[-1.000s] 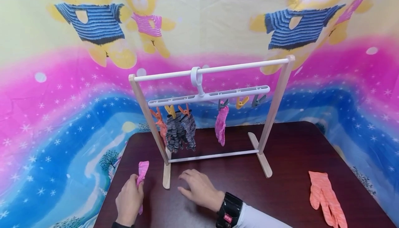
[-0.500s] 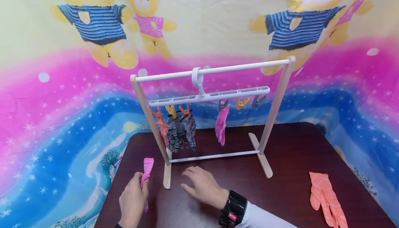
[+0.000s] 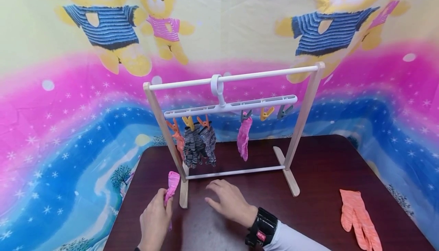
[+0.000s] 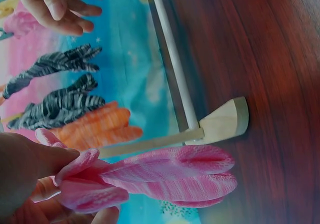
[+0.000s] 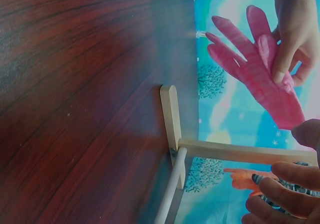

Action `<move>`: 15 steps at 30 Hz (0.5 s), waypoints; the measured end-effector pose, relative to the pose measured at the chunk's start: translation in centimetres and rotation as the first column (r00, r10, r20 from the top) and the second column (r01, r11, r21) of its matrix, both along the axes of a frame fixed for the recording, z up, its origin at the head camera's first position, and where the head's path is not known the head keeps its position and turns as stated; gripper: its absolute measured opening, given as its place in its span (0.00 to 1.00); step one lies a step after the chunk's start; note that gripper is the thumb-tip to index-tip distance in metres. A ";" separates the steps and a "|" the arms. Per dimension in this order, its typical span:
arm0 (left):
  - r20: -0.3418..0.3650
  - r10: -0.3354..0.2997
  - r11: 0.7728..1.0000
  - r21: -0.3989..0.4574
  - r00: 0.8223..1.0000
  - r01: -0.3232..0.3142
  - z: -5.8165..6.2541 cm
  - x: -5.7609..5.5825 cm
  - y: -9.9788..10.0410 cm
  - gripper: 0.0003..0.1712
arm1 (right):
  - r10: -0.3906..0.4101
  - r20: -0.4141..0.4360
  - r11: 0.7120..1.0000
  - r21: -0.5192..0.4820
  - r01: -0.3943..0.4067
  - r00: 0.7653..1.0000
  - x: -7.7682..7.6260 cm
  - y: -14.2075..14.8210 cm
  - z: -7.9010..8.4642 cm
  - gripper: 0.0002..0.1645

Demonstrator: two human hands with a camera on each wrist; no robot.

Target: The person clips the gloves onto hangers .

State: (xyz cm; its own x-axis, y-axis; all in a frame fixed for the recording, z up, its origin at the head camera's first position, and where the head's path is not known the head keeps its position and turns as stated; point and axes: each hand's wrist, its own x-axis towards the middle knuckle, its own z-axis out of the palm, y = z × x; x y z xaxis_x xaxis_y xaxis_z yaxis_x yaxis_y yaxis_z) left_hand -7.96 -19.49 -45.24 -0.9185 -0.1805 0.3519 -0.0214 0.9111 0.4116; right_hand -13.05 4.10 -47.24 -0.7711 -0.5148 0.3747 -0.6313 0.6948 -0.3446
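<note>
My left hand [image 3: 155, 218] pinches a pink knit glove [image 3: 173, 182] at the table's left side, in front of the rack's left foot. In the left wrist view this glove [image 4: 175, 176] stretches away from thumb and fingers, its glove fingers pointing to the right. The right wrist view has the same glove [image 5: 255, 79] spread out, with its cuff close to my right thumb. My right hand [image 3: 231, 201] is empty, its fingers loosely bent, just in front of the rack's lower rod.
A wooden rack [image 3: 303, 117] carries a white hanger [image 3: 195, 111] with clothespins. These hold an orange glove [image 3: 179, 140], grey-black gloves [image 3: 193, 148] and a pink glove [image 3: 243, 138]. A yellow clothespin [image 3: 266, 114] and a grey clothespin [image 3: 284, 112] hold nothing. An orange glove [image 3: 358, 216] lies at right.
My left hand has moved right and slightly up with the pink glove, toward the rack's left foot. My right hand has shifted a little to the right.
</note>
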 end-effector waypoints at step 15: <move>-0.040 -0.055 0.998 -0.017 0.998 0.054 -0.2 0.6 2.4 0.09 | -0.037 0.004 0.998 -0.042 0.037 0.999 -0.5 1.7 0.4 0.18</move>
